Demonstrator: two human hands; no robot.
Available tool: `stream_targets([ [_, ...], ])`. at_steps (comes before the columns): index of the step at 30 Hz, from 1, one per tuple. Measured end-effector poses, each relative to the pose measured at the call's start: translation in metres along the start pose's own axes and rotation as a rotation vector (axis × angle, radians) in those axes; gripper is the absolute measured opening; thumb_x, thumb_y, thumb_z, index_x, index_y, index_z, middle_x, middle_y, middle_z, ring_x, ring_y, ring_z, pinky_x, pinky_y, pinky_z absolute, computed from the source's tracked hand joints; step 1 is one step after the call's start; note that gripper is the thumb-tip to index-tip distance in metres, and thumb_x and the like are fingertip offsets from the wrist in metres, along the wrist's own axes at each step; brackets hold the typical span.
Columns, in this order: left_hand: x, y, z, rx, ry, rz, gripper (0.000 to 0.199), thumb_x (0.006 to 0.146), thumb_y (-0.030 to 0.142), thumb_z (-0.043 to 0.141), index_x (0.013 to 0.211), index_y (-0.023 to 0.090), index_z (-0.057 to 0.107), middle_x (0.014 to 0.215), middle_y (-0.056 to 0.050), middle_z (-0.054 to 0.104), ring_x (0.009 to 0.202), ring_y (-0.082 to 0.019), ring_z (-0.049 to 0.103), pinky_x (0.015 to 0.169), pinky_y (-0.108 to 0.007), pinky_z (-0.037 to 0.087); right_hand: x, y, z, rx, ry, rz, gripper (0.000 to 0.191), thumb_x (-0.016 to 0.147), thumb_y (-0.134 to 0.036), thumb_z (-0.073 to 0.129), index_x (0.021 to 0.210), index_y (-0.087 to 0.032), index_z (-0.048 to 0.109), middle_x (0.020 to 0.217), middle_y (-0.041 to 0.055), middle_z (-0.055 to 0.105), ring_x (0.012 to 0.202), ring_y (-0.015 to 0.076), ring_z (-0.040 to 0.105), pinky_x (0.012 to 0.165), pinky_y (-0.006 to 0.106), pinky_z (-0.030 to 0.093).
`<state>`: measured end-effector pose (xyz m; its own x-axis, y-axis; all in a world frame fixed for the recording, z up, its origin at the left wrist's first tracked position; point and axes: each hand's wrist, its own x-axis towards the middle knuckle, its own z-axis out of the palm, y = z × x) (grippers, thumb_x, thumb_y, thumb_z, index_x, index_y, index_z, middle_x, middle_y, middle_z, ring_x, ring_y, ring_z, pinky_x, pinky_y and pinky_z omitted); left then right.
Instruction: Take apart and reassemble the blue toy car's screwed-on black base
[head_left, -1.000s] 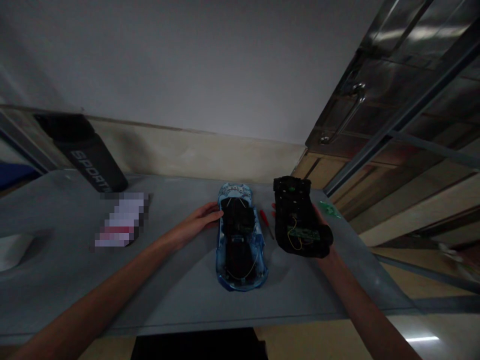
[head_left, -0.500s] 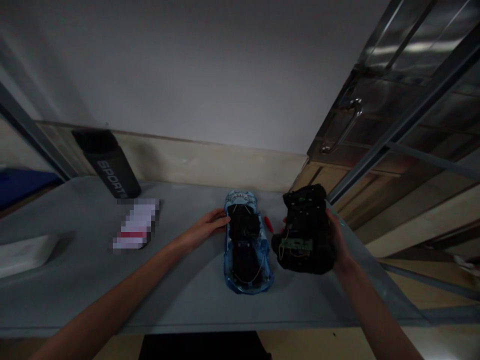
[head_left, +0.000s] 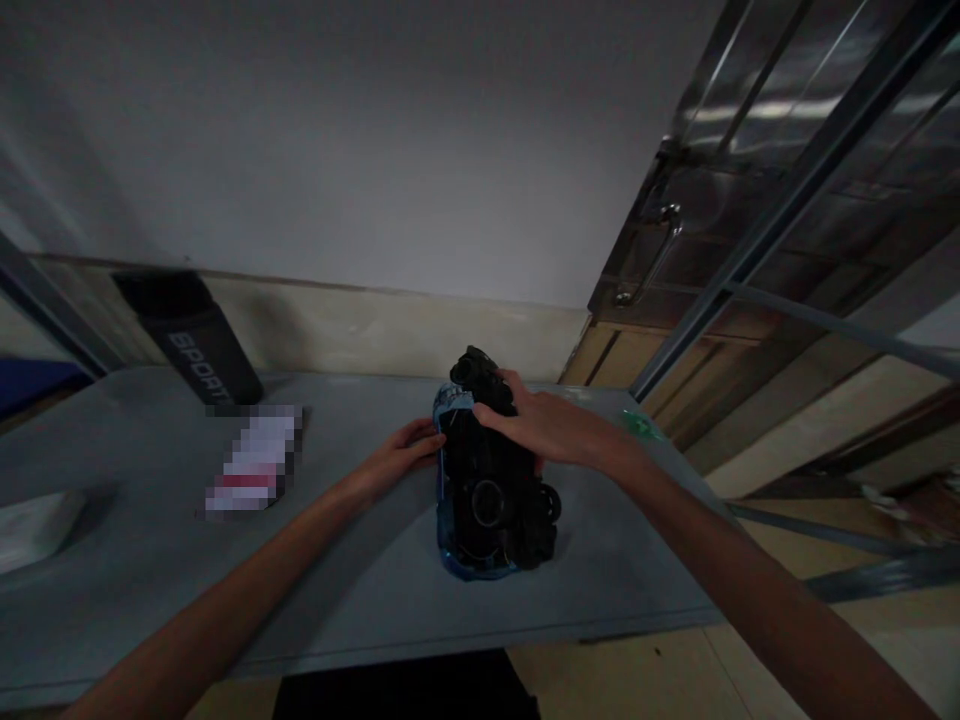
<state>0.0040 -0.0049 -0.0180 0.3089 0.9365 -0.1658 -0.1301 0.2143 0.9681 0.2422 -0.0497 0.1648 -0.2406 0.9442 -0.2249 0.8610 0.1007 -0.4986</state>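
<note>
Bottle (head_left: 196,340) far left, pixelated item (head_left: 255,460) nearer. Left hand (head_left: 405,455) touches left side of blue car shell (head_left: 448,530), its grip unclear. Right hand (head_left: 532,420) grips black chassis (head_left: 499,485) over the shell, on gray table (head_left: 360,590). Green bit (head_left: 641,426) far right.

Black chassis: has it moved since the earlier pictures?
Yes, leftward: the chassis is farther from the green packet, now over the blue car shell.
</note>
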Motion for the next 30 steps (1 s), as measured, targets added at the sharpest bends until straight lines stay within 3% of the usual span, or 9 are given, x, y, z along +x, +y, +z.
stream_targets([
  [4,-0.002,0.004,0.001,-0.005,-0.03,0.018,0.047,0.087,0.039,0.088,0.128,0.022,0.072,0.149,-0.011,0.073,0.144,-0.035,0.064,0.122,-0.047,0.051,0.012,-0.019,0.02,-0.097,-0.059,0.051,0.09,0.102,-0.074,0.048,0.167,-0.013,0.034,0.12,0.0238,0.079,0.062,0.0275,0.076,0.071,0.043,0.06],
  [7,-0.003,0.005,0.002,-0.021,-0.042,0.04,0.045,0.086,0.037,0.088,0.126,0.021,0.073,0.146,-0.011,0.074,0.14,-0.035,0.066,0.12,-0.046,0.052,0.02,-0.023,0.038,-0.221,-0.046,0.048,0.086,0.103,-0.071,0.049,0.159,-0.005,0.045,0.122,0.0279,0.079,0.088,0.0355,0.081,0.083,0.044,0.06],
  [9,-0.005,0.006,0.002,-0.029,-0.046,0.05,0.044,0.088,0.035,0.085,0.127,0.02,0.073,0.147,-0.012,0.073,0.138,-0.035,0.068,0.12,-0.047,0.052,0.026,-0.024,0.049,-0.305,0.001,0.016,0.078,0.105,-0.066,0.05,0.154,-0.005,0.052,0.132,0.0294,0.075,0.109,0.0397,0.079,0.094,0.046,0.058],
  [11,-0.006,0.006,0.003,-0.03,-0.048,0.051,0.042,0.089,0.033,0.082,0.128,0.018,0.073,0.148,-0.014,0.073,0.137,-0.034,0.068,0.12,-0.047,0.052,0.03,-0.024,0.057,-0.363,0.046,0.011,0.073,0.105,-0.062,0.051,0.152,-0.006,0.055,0.137,0.029,0.074,0.118,0.0411,0.076,0.099,0.047,0.057],
  [19,-0.006,0.007,0.004,-0.044,-0.043,0.03,0.038,0.092,0.031,0.08,0.127,0.017,0.075,0.145,-0.013,0.075,0.138,-0.033,0.068,0.12,-0.046,0.053,0.033,-0.029,0.069,-0.474,0.086,0.048,0.075,0.106,-0.064,0.051,0.152,-0.005,0.056,0.123,0.0295,0.079,0.119,0.0411,0.077,0.097,0.047,0.057],
  [22,-0.004,0.006,0.003,-0.052,-0.029,0.003,0.04,0.092,0.038,0.081,0.126,0.019,0.075,0.136,-0.013,0.079,0.131,-0.032,0.072,0.117,-0.048,0.055,0.029,-0.028,0.067,-0.502,0.091,0.041,0.075,0.108,-0.066,0.047,0.15,-0.005,0.058,0.12,0.0291,0.08,0.117,0.041,0.078,0.095,0.045,0.057],
  [26,-0.005,0.007,0.005,-0.065,-0.008,-0.03,0.048,0.09,0.047,0.084,0.129,0.02,0.076,0.139,-0.014,0.078,0.132,-0.033,0.072,0.115,-0.047,0.058,0.031,0.001,0.054,-0.51,0.052,-0.076,0.068,0.114,-0.057,0.039,0.159,-0.009,0.053,0.116,0.0261,0.081,0.111,0.0401,0.078,0.091,0.045,0.056],
  [30,-0.008,0.011,0.007,-0.027,-0.01,-0.015,0.054,0.083,0.048,0.09,0.129,0.022,0.077,0.149,-0.013,0.072,0.144,-0.035,0.063,0.119,-0.047,0.054,0.049,0.06,0.043,-0.229,-0.011,-0.312,0.057,0.113,-0.028,0.035,0.168,-0.019,0.044,0.095,0.0113,0.077,0.09,0.0273,0.075,0.084,0.039,0.054],
])
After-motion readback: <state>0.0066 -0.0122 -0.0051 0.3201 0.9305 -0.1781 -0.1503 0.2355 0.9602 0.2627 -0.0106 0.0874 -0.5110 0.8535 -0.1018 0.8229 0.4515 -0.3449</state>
